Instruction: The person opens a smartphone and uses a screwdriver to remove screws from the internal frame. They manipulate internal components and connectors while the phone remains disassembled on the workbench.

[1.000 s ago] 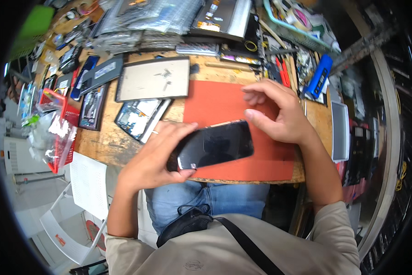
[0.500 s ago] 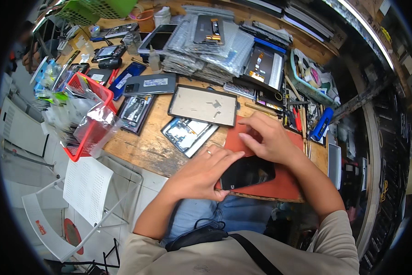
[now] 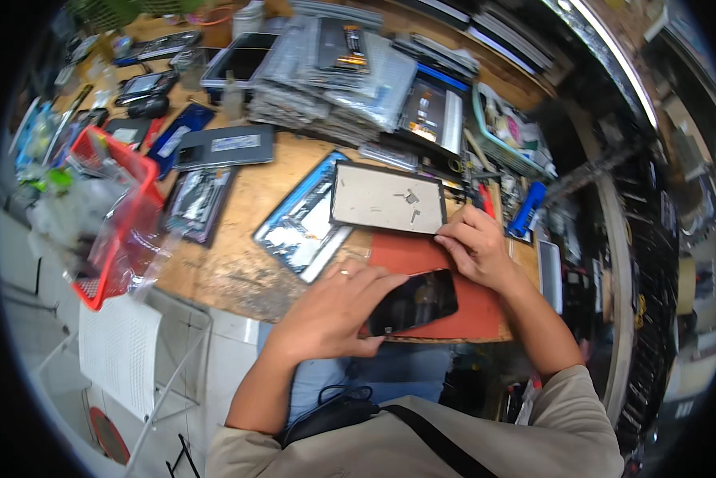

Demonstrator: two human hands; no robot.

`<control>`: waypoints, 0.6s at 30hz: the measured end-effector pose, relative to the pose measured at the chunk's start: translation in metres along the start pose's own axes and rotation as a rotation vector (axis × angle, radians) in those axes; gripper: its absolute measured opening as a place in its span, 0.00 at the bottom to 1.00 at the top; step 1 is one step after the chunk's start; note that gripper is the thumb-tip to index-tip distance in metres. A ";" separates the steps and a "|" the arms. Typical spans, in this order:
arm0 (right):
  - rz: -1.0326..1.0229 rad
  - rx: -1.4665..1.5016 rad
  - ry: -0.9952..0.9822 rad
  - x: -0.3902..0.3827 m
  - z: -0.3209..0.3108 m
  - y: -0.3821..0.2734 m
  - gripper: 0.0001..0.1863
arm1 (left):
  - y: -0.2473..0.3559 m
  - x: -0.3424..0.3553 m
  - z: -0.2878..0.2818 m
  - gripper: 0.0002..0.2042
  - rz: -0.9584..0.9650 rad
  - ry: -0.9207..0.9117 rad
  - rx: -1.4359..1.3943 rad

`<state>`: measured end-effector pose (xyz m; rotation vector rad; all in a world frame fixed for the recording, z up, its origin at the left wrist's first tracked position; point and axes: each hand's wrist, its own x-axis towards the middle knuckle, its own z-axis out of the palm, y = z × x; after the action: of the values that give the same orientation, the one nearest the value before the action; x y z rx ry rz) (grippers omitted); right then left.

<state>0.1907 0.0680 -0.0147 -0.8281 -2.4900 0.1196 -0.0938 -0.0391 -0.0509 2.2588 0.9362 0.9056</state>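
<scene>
My left hand (image 3: 326,315) grips the left end of a black phone (image 3: 416,301) with a glossy face, fingers over its far edge and thumb at the near corner. The phone lies tilted above a red-brown mat (image 3: 479,307) at the table's front edge. With bent fingers, my right hand (image 3: 476,248) pinches the near right corner of a shallow dark-rimmed tray (image 3: 374,199). Several small metal pieces rest on its pale bottom. Partly under the tray is an opened blue-edged phone (image 3: 302,227) with its inner parts showing.
At the left edge stands a red basket (image 3: 147,179) of plastic bags. Dark phones, one opened (image 3: 201,203), lie beside it. Bubble-wrapped screens (image 3: 318,84) are piled behind. Tools and a blue cylinder (image 3: 527,209) lie right, before a green basket (image 3: 509,147). A white chair (image 3: 123,350) stands left.
My right hand has gone from hovering over the mat to gripping the tray's corner. The tray has shifted right, uncovering more of the opened phone. My left hand still holds the black phone.
</scene>
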 end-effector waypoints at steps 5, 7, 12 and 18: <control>0.059 -0.060 -0.028 -0.038 -0.026 0.014 0.08 | 0.005 0.003 -0.004 0.42 -0.054 -0.064 0.018; 0.091 -0.048 -0.001 -0.037 -0.032 0.018 0.07 | 0.006 0.005 -0.004 0.42 -0.072 -0.070 0.015; 0.119 0.093 -0.016 0.005 -0.014 0.028 0.05 | 0.005 0.006 -0.005 0.42 -0.060 -0.057 0.051; 0.198 0.244 -0.315 0.045 0.013 0.044 0.08 | 0.005 0.006 -0.005 0.42 -0.050 -0.037 0.063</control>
<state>0.1775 0.1307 -0.0167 -1.0117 -2.5990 0.6552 -0.0926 -0.0366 -0.0423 2.2864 1.0127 0.8208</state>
